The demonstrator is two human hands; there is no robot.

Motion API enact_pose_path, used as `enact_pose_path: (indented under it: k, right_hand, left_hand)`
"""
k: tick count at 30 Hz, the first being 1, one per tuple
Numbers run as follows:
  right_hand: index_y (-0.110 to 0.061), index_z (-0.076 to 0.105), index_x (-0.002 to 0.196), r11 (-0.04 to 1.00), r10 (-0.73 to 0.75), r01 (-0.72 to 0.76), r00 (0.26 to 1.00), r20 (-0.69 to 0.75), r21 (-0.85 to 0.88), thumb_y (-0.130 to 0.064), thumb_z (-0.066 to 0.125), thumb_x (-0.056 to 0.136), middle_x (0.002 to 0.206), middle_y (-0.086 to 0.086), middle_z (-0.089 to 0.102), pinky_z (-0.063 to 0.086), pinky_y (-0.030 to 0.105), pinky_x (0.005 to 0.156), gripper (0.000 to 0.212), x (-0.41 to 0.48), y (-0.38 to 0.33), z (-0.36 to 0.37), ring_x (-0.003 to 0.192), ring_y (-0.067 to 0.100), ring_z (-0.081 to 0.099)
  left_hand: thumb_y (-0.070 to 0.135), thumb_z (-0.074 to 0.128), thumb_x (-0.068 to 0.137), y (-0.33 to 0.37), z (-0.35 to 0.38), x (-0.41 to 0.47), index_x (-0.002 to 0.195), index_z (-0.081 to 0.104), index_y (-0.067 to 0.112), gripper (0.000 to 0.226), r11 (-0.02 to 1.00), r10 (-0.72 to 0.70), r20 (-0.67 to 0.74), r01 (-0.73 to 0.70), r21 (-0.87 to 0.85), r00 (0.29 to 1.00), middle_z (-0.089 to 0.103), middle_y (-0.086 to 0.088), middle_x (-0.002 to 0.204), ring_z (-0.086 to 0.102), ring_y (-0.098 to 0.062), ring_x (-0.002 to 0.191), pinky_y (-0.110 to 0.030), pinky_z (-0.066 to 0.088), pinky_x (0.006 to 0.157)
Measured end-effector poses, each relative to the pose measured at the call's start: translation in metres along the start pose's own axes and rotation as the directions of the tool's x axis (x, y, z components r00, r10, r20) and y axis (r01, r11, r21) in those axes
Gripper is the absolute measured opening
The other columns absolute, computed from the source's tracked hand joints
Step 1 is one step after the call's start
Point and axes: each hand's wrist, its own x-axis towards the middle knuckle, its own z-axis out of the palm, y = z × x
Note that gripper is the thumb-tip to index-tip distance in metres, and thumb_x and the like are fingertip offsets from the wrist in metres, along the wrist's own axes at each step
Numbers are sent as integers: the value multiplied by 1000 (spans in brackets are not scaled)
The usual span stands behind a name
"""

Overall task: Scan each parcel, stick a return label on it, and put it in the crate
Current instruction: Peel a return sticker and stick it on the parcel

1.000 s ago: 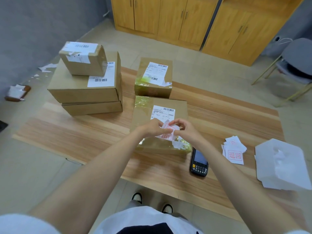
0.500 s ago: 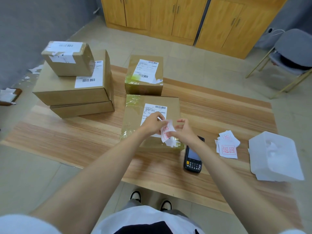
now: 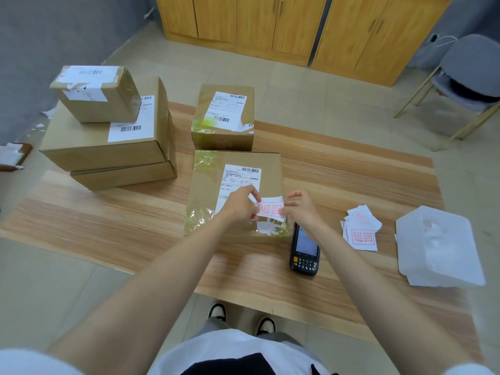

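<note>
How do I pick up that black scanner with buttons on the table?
Pinch the black handheld scanner across its long sides at the keypad end, from above. It lies flat, screen up, that end nearest you; the brown cardboard parcel crowds its far left corner.

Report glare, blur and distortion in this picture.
Head view: wide-angle lens splays the cabinets; clear tape on the nearest parcel glints; the return label, pinched between left hand and right hand, reads sharply; small print on the shipping label is too fine to read; light soft, shadows faint.
</note>
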Motion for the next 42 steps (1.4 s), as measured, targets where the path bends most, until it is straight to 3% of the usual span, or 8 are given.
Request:
enact_pose_path:
  k: [8,13,23,27,33,36,39,42]
  right_hand:
    - [-13,44,100,995,-27,26,1000,-9,-93,7,66,78,85,0,56,49,32,76,37,4,23,-2,91,18,54]
    - [-12,45,100,998,-19,20,1000,22,-54,6,67,78,84,0,58,46,27,60,36,3,27,-3,89,19,56]
    - [-12,47,96,971,-136,129,991,-21,-204,6,66,78,86,5,58,42,16,58,32,-2,26,3,81,15,54]
    - [-11,48,95,936,-180,166,983,-19,-309,7,63,79,88,5,57,44,19,60,28,-5,23,6,79,15,52]
    - [-8,54,95,792,-286,241,958,8,-561,3,57,83,91,8,61,50,41,79,17,-10,22,14,89,26,57]
    - [-14,59,95,559,-390,242,921,7,-793,-10,60,85,104,5,58,36,29,84,11,-9,21,14,105,25,47]
    - [-18,59,100,439,-456,242,890,17,-865,-18,63,85,112,2,48,28,28,85,16,-6,21,9,109,23,40]
    - [-18,62,102,301,-534,407,821,201,-863,-18,59,87,111,1,54,26,29,87,15,-6,25,13,108,24,42]
  left_hand:
    - [2,62,83,-10,3,-9,102,49,10,25,996,-60,121,51,74,991,64,-17,75,57,-23,57,-28,51,60]
    - [-3,61,82,-16,6,-12,106,52,9,29,999,-35,107,31,44,994,62,-10,71,58,-25,61,-28,50,60]
    - [2,66,76,-23,11,-10,104,53,13,33,983,-31,84,15,184,996,64,-4,68,57,-14,56,-21,46,57]
    - [11,69,76,-19,14,-8,109,54,12,36,939,-5,58,-15,345,998,67,-9,93,60,-22,83,-33,49,77]
    - [24,66,80,-11,15,-7,116,50,12,41,756,88,71,-113,645,994,63,-7,107,55,-26,103,-33,41,74]
    - [26,68,79,-10,10,-8,119,49,12,47,699,90,62,-108,707,994,57,-9,113,54,-27,106,-33,42,76]
    - [19,67,80,-6,13,-6,127,46,11,52,645,175,132,-215,733,976,45,-11,123,44,-28,115,-36,44,87]
    - [15,61,86,-1,24,-3,124,49,7,40,618,245,245,-346,706,938,45,-11,126,42,-27,117,-36,40,96]
